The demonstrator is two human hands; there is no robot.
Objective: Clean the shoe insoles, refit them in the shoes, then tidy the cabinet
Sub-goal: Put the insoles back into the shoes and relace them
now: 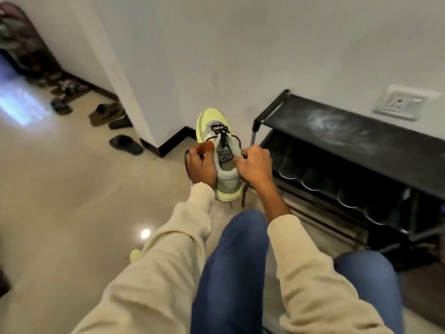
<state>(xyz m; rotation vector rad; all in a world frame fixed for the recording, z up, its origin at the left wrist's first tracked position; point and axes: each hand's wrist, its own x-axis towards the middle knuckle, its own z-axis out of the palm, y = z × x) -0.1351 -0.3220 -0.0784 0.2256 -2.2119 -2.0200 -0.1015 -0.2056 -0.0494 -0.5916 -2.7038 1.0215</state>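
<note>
Left hand (199, 165) and right hand (255, 165) grip a yellow-green sneaker (222, 150) beside a black shoe rack (349, 131).

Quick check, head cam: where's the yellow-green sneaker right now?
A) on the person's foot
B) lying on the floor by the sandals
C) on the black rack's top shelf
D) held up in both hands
D: the left hand and right hand grip the sneaker on either side of its opening, beside the black shoe rack.

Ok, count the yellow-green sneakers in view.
2: one yellow-green sneaker held by both hands above the floor; another's tip peeks out beside the left sleeve, mostly hidden.
</note>
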